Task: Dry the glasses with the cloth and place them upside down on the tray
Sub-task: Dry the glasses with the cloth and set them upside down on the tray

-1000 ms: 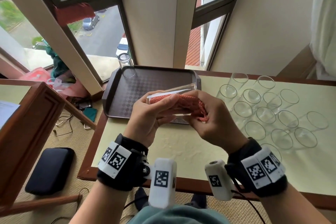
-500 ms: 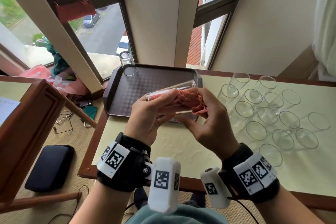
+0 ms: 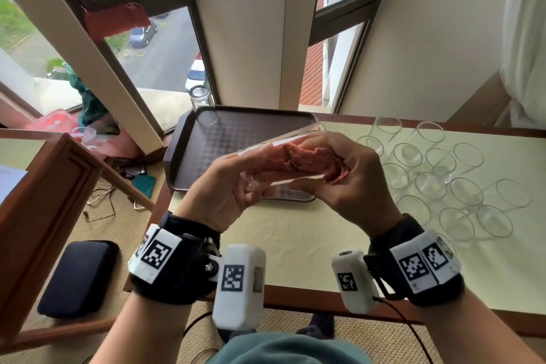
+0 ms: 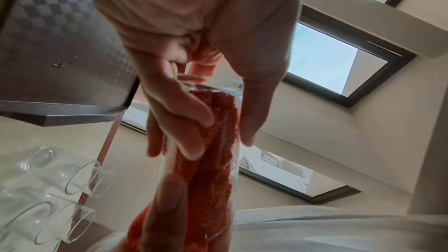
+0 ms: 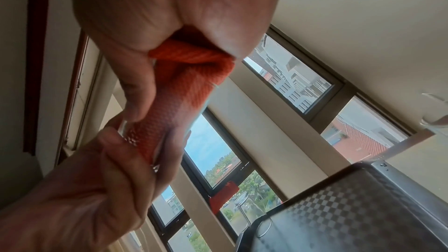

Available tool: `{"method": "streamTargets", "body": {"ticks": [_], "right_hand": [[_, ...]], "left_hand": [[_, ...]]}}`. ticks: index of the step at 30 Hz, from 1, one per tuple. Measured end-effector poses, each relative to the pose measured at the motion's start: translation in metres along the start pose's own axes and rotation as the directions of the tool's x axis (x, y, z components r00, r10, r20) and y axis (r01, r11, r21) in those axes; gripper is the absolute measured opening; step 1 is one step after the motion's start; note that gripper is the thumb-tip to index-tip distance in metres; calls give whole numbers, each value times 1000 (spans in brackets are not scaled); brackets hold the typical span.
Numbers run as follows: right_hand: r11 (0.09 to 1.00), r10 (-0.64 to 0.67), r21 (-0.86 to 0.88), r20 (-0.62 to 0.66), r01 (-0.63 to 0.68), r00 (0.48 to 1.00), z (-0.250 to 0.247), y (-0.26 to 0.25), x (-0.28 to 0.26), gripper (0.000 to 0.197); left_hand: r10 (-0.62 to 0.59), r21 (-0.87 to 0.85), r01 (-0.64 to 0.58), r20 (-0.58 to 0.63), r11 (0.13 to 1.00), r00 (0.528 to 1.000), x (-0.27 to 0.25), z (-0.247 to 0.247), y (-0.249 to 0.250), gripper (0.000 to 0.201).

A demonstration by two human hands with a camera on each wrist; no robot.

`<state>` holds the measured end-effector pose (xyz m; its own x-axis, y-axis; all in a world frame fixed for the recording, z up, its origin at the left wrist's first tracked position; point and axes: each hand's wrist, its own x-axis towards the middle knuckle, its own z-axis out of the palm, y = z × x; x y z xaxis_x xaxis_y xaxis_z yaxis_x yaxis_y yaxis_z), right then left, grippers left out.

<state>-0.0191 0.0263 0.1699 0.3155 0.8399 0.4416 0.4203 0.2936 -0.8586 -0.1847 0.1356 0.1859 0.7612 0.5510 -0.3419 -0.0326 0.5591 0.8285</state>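
above the tray (image 3: 189, 151), glass (image 3: 283, 139) gripped sideways by left hand (image 3: 224, 186); right hand (image 3: 348, 183) fingers pinching cloth (image 3: 298, 158) stuffed inside to dry.

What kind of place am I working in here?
Probably an upper-floor room in a flat or hotel. A cream-topped wooden table stands by tall dark-framed windows that overlook a street with parked cars, and a woven carpet covers the floor.
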Motion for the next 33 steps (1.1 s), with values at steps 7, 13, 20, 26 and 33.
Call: {"method": "streamTargets", "body": {"ticks": [7, 13, 20, 26, 33], "right_hand": [[999, 54, 5, 19, -54, 998, 0, -3, -8, 45], [968, 150, 199, 18, -151, 989, 2, -7, -5, 54], [991, 74, 119, -68, -65, 995, -6, -12, 1, 49], [986, 145, 86, -9, -143, 989, -3, -9, -5, 43], [942, 215, 275, -60, -191, 975, 5, 2, -12, 45]], "left_hand": [[195, 24, -194, -48, 981, 980, 0, 4, -9, 33], [419, 259, -419, 55, 871, 906, -5, 1, -9, 79], [389, 97, -388, 11, 916, 921, -1, -4, -4, 81], [529, 278, -535, 105, 797, 842, -3, 2, -8, 70], [431, 230, -454, 145, 861, 891, 4, -5, -19, 79]]}}
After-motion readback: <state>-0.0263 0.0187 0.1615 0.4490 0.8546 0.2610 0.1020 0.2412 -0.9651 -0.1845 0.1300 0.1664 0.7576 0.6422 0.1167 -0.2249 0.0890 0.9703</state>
